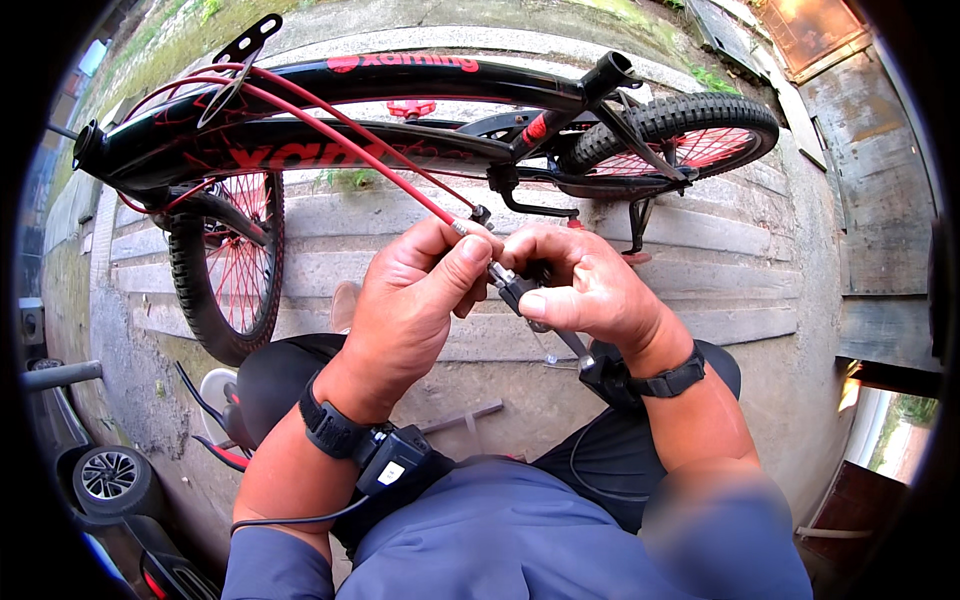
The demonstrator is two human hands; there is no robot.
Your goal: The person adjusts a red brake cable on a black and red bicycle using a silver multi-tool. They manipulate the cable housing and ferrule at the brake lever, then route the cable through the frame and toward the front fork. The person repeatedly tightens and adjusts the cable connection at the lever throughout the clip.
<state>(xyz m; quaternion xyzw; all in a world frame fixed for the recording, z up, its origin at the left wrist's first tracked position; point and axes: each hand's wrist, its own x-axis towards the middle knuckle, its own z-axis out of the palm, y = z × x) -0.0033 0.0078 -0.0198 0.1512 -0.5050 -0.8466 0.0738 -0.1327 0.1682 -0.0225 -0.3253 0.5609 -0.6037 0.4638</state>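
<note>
Between my knees and a black and red bicycle frame [510, 90], both my hands are close together. My left hand [425, 285] pinches the end of a red cable housing [375, 165] between thumb and fingers. In my right hand [590, 280] is a black brake lever [516, 291] with a silver metal fitting facing the left fingertips. Whether an inner wire joins the housing and the lever is hidden by the fingers. Just beyond the left fingers hangs the small black end of a second red cable [440, 183].
The bicycle lies across the far side, its front wheel [182, 270] left and rear tyre [690, 118] right, over concrete slabs [700, 275]. A parked car's wheel [117, 475] shows lower left. Metal sheets [880, 190] stand at right. A black strap [335, 425] with a box circles my left wrist.
</note>
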